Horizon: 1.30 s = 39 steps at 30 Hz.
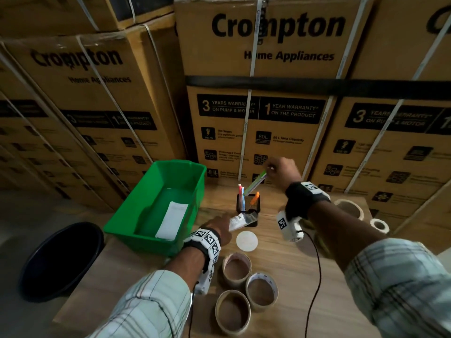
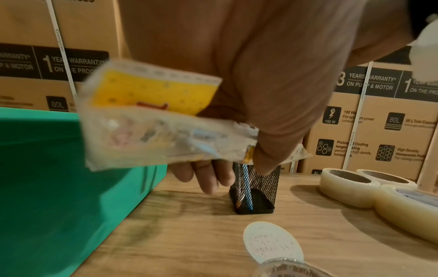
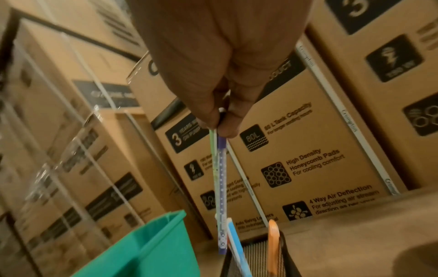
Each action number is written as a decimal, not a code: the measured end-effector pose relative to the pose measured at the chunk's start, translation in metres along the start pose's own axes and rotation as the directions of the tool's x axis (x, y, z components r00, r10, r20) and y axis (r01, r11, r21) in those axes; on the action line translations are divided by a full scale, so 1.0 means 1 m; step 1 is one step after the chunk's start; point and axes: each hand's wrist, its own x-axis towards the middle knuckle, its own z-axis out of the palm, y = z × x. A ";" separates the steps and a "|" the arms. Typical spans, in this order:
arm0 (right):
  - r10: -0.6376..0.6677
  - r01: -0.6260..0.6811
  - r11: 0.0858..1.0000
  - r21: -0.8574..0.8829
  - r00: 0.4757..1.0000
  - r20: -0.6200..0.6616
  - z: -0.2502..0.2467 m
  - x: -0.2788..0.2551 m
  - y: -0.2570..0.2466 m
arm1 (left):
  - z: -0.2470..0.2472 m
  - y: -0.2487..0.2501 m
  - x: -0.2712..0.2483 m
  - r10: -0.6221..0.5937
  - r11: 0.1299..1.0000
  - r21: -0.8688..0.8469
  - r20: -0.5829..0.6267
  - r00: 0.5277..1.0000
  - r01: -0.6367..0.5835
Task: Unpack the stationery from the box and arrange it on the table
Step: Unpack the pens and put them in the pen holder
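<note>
A black mesh pen holder [image 1: 247, 207] stands on the wooden table [image 1: 292, 264], with a blue pen [image 3: 233, 239], an orange pen [image 3: 272, 243] and a pink one in it. My right hand [image 1: 269, 168] pinches the top ends of a green pen and a purple pen [image 3: 220, 178]; they hang tilted with their lower tips at the holder's mouth. My left hand [image 1: 225, 224] grips a clear plastic packet [image 2: 151, 120] with a yellow card inside, just in front of the holder. The green box [image 1: 156, 203] at the left holds one white paper strip [image 1: 172, 219].
Three tape rolls [image 1: 244, 289] lie near the table's front edge, and more tape rolls [image 1: 349, 208] at the right. A white round disc [image 1: 247, 241] lies in front of the holder. A black bin [image 1: 61, 259] stands on the floor at the left. Stacked cartons [image 1: 268, 106] wall off the back.
</note>
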 end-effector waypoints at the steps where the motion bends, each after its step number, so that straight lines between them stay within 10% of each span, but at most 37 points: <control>1: -0.037 0.038 0.999 -0.034 0.999 0.034 0.008 -0.001 -0.002 | 0.001 -0.001 0.001 0.005 1.000 -0.007 0.007 1.000 -0.005; 9: -0.191 0.261 0.935 -0.242 0.941 0.278 0.055 0.019 -0.014 | 0.010 -0.013 0.008 0.056 0.997 -0.056 0.012 0.998 -0.055; 17: -0.084 0.234 0.927 -0.292 0.891 0.446 0.081 0.036 -0.010 | 0.010 -0.025 0.013 0.043 0.991 -0.127 -0.020 0.999 -0.045; 24: -0.121 0.211 0.938 -0.276 0.944 0.307 0.086 0.032 0.006 | 0.011 -0.030 0.017 0.041 0.993 -0.111 -0.024 0.999 -0.044; 39: -0.107 0.214 0.960 -0.180 0.875 0.472 0.072 -0.014 -0.008 | 0.008 -0.028 0.006 0.107 0.986 -0.114 -0.132 0.985 -0.123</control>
